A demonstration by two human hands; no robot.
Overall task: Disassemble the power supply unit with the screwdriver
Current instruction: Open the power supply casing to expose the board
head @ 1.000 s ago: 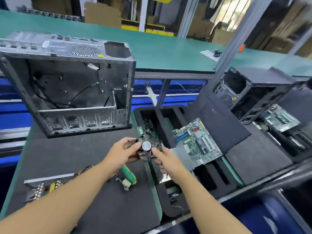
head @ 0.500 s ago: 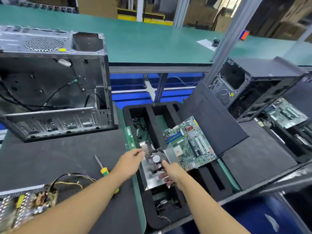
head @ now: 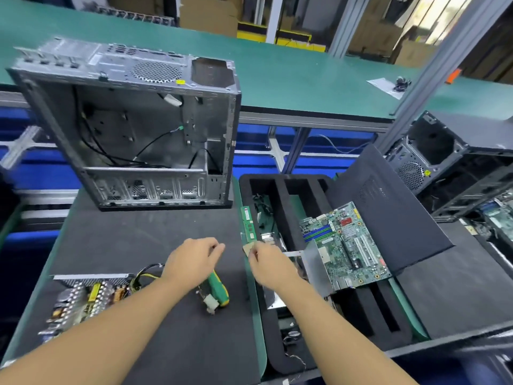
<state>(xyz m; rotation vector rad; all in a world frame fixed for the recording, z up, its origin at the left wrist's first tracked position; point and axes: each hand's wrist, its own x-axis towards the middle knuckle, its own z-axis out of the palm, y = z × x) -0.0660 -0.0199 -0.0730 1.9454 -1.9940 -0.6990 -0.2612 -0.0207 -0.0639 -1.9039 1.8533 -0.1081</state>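
The opened power supply unit (head: 83,298) lies on the black mat at the lower left, with its circuit board, coils and yellow-black wires bared. A screwdriver with a green and yellow handle (head: 220,287) lies on the mat beside a white connector (head: 209,302). My left hand (head: 194,259) hovers just above the screwdriver's handle, fingers loosely curled and holding nothing. My right hand (head: 268,263) is over the left edge of the foam tray (head: 280,195). A small tan square part (head: 248,248) lies at its fingertips.
An empty computer case (head: 133,129) stands at the back left of the mat. The foam tray holds a RAM stick (head: 248,223), a motherboard (head: 347,245), a metal cover (head: 273,300) and a fan (head: 291,333). A black side panel (head: 388,212) and another case (head: 444,162) stand to the right.
Both hands held the small fan over the tray, lowered it there and let go. They have drawn back left, the left hand now above the screwdriver.
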